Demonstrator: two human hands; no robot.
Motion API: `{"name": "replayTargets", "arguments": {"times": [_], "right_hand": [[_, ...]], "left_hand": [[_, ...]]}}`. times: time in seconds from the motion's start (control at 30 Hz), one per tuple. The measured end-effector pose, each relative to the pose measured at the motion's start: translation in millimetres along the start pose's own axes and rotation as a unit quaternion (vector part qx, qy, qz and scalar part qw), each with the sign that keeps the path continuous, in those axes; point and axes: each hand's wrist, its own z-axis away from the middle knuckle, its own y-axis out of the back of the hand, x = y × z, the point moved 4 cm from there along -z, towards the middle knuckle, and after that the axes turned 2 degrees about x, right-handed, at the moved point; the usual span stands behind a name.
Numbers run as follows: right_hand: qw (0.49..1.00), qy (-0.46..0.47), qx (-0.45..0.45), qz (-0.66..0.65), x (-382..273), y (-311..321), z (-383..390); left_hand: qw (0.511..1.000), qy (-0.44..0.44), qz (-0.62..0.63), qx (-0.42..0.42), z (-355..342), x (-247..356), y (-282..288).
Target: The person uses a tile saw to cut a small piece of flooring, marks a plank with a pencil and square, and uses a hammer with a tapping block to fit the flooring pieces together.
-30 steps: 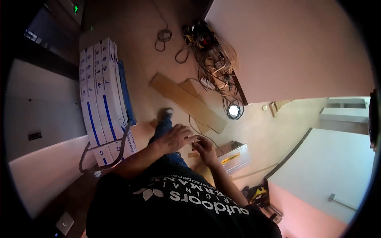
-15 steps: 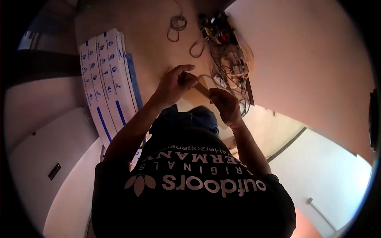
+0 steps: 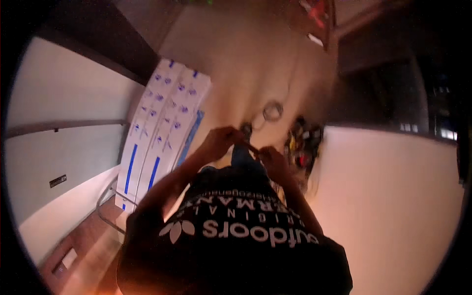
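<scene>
My left hand [image 3: 221, 140] is closed on one end of a short, narrow brown strip [image 3: 250, 146], which looks like wood. My right hand [image 3: 268, 160] grips the other end, lower and further right, so the strip slants between them in front of my dark shirt. Below it my jeans leg and dark shoe [image 3: 246, 129] show on the floor. Motion blur hides the finer finger positions.
Long white, blue-marked cartons [image 3: 169, 108] lie along the left on a trolley with a tubular handle [image 3: 101, 204]. Ahead are a coiled cable [image 3: 273, 111] and a blurred red object [image 3: 317, 12]. A heap of tools [image 3: 302, 152] lies beside the pale partition [image 3: 383, 206] at right.
My view has swung round as I moved, bringing a dark doorway area in at upper right. My hands, close together a second ago, are now further apart with the strip visible between them.
</scene>
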Motion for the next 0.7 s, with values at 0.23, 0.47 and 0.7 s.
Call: {"name": "replayTargets", "arguments": {"times": [0.23, 0.47, 0.7], "right_hand": [[0.964, 0.158, -0.202, 0.075, -127, 83, -248], [0.935, 0.194, -0.274, 0.111, -248, 88, -433], [0.97, 0.138, -0.182, 0.085, -317, 168, -608]], "left_hand": [[0.969, 0.075, 0.064, 0.229, -94, 18, 106], [0.873, 0.087, 0.225, 0.424, -198, -23, 212], [0.955, 0.057, 0.096, 0.273, -402, 11, 362]]}}
